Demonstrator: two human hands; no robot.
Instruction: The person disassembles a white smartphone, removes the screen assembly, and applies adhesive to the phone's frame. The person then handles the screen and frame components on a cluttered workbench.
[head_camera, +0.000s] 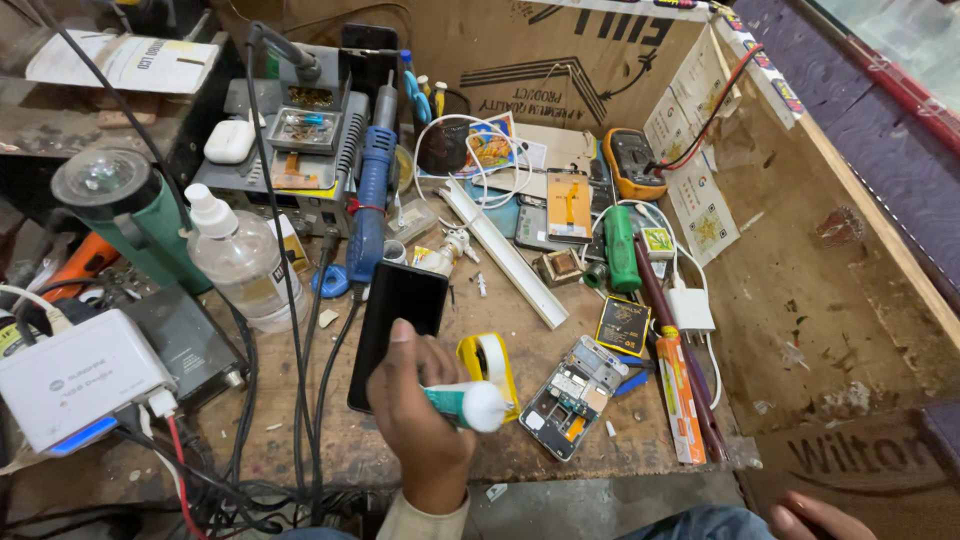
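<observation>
- The small tube (458, 402), teal-bodied with a white cap, sits above the front edge of the wooden bench (780, 300), its cap pointing right.
- My left hand (418, 400) is curled around that tube, fingers wrapped tight, thumb stretched up toward the black phone (398, 325).
- Just behind the tube lies a yellow tape dispenser (490, 365); right of it, an opened phone (573, 395) shows its circuit board.
- My right hand (815, 515) rests low at the bottom right corner, mostly out of frame; I cannot tell whether it is spread or closed.
- Farther back stand a blue soldering handle (375, 190), a clear bottle (240, 260) and a green screwdriver (620, 250).
</observation>
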